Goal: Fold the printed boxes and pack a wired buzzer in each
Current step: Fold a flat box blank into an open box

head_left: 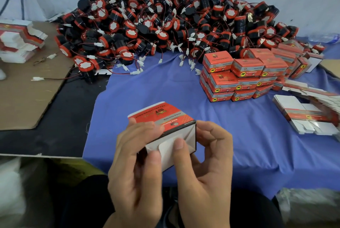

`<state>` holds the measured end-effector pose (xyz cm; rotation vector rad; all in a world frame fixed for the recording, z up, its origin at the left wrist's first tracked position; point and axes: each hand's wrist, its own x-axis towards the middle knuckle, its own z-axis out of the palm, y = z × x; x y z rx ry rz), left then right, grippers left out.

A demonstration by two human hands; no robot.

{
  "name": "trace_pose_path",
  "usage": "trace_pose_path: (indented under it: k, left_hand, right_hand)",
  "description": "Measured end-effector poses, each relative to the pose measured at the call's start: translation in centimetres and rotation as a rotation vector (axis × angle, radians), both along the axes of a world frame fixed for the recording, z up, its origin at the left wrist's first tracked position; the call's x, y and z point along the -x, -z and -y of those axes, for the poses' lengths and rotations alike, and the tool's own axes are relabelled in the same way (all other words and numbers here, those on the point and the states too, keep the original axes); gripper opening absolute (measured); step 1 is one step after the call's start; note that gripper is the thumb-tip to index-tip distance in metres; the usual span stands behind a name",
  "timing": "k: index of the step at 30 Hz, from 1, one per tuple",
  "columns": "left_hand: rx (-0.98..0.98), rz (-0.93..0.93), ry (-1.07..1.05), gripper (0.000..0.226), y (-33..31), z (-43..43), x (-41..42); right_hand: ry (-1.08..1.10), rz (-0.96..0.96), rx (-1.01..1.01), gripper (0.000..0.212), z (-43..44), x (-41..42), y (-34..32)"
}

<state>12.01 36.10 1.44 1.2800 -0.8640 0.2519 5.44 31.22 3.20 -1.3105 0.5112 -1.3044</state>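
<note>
A red printed box (pixel 165 117) is held over the near edge of the blue cloth, its white end flaps turned toward me. My left hand (pixel 136 163) grips its left side, fingers curled over the top and thumb on a flap. My right hand (pixel 204 163) holds the right side, with its thumb pressing a white flap inward. A large heap of black-and-red wired buzzers (pixel 165 25) lies at the back of the table. No buzzer is visible inside the box.
Stacked closed red boxes (pixel 239 77) stand at the right on the blue cloth (pixel 147 89). Flat unfolded boxes lie at far right (pixel 309 113) and in a stack at far left (pixel 20 40). A brown cardboard sheet (pixel 27 89) covers the left side.
</note>
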Motion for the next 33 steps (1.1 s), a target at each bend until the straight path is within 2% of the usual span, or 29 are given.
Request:
trace_pose_path:
  k: [5,8,11,15,17,20,22,25,27,29,30,32,33]
  left_hand:
    - [0.069,0.122,-0.119,0.010,1.2,0.4,0.2]
    - [0.059,0.149,-0.153,0.011,1.4,0.5,0.6]
    - [0.115,0.045,-0.166,0.018,0.9,0.7,1.2]
    - [0.113,-0.181,-0.166,0.017,0.1,0.9,2.0]
    - [0.059,-0.266,-0.124,0.016,-0.1,0.8,2.3]
    - [-0.013,-0.357,-0.025,0.018,-0.2,0.8,2.5]
    - [-0.025,-0.400,0.029,0.020,-0.2,0.7,2.5]
    - [-0.101,-0.458,0.160,0.026,-0.2,0.2,0.9]
    - [-0.245,-0.475,0.362,0.045,-0.3,-0.1,-1.5]
    - [-0.455,-0.344,0.417,0.074,-0.6,-0.1,-3.8]
    - [-0.532,-0.262,0.398,0.079,-0.7,0.2,-4.7]
    - [-0.559,-0.184,0.409,0.068,-0.9,1.1,-6.0]
    - [-0.529,-0.210,0.439,0.062,-0.9,1.5,-6.6]
  right_hand:
    - [0.028,-0.060,-0.047,0.042,-0.1,-0.3,0.6]
    - [0.030,-0.047,-0.098,0.043,0.1,-0.4,0.6]
    - [-0.053,-0.001,-0.295,0.046,0.5,0.1,0.7]
    - [-0.424,0.160,-0.662,0.078,0.3,0.8,0.5]
    - [-0.521,0.235,-0.658,0.084,0.2,0.9,0.2]
    - [-0.471,0.246,-0.614,0.078,0.6,1.1,0.2]
    - [-0.515,0.241,-0.579,0.085,1.0,1.2,0.4]
    - [-0.578,0.161,-0.415,0.094,2.1,1.5,0.9]
    - [-0.474,-0.069,-0.187,0.092,3.3,1.8,1.0]
    - [-0.397,-0.381,0.161,0.095,4.6,1.8,0.7]
    - [-0.375,-0.548,0.364,0.102,5.2,1.5,0.5]
    - [-0.250,-0.787,0.746,0.114,5.9,0.5,0.2]
    - [-0.132,-0.830,0.867,0.116,6.2,0.1,0.2]
